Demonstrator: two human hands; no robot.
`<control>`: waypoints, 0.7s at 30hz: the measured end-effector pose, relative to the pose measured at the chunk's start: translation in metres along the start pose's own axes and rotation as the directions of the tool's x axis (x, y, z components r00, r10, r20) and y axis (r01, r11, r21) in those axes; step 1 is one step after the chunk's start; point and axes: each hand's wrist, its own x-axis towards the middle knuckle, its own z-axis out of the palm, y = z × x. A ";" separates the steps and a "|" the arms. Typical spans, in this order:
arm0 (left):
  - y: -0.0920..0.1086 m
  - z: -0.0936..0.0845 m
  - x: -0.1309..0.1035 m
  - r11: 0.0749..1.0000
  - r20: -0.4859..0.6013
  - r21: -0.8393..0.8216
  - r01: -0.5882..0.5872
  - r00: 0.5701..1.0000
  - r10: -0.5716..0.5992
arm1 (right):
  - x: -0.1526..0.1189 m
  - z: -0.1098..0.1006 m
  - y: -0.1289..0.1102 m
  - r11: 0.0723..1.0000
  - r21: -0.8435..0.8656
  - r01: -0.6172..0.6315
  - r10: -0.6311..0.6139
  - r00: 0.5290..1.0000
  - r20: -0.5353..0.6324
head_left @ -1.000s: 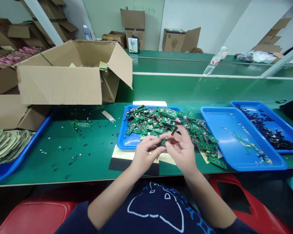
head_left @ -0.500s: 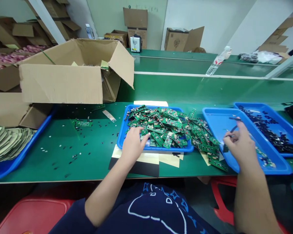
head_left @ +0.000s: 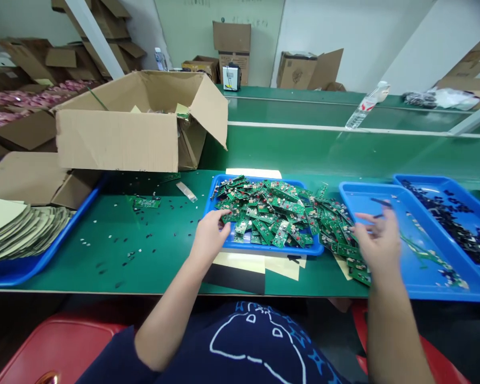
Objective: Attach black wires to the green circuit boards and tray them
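- Green matting covers the long workbench, with a second green bench level behind it and cardboard cartons stacked along the far wall.
- Head view: the left hand rests at the near left corner of the middle blue tray, fingers curled down among the heap of green circuit boards; whether it grips one I cannot tell.
- Boards spill over that tray's right edge onto the bench.
- Also in the head view, the right hand hovers blurred over the left edge of the next blue tray, fingers loosely spread, holding nothing I can make out.
- A small black strip lies in that tray near its far edge, just beyond the fingertips.
- At the bench's right end a further blue tray holds dark parts.
- An open cardboard box stands at the back left.
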 end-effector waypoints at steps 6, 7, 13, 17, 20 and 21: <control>0.014 -0.022 -0.029 0.875 -0.205 -0.012 -0.484 0.858 0.472 | -0.064 0.077 -0.083 0.785 0.570 -0.242 -0.148 0.821 0.552; 0.016 -0.022 -0.032 0.833 -0.216 0.015 -0.553 0.812 0.543 | -0.070 0.085 -0.092 0.740 0.610 -0.284 -0.160 0.807 0.569; 0.019 -0.020 -0.043 0.836 -0.288 -0.063 -0.544 0.812 0.507 | -0.077 0.100 -0.109 0.637 0.647 -0.420 -0.107 0.782 0.614; 0.021 -0.021 -0.044 0.831 -0.051 -0.533 -0.160 0.986 0.157 | -0.077 0.100 -0.106 0.655 0.647 -0.391 -0.077 0.817 0.572; 0.026 -0.021 -0.042 0.655 0.201 -0.732 0.186 0.978 -0.054 | -0.078 0.100 -0.105 0.674 0.662 -0.328 -0.105 0.844 0.525; 0.027 -0.020 -0.041 0.611 0.247 -0.749 0.257 0.964 -0.102 | -0.079 0.100 -0.105 0.678 0.671 -0.301 -0.122 0.854 0.506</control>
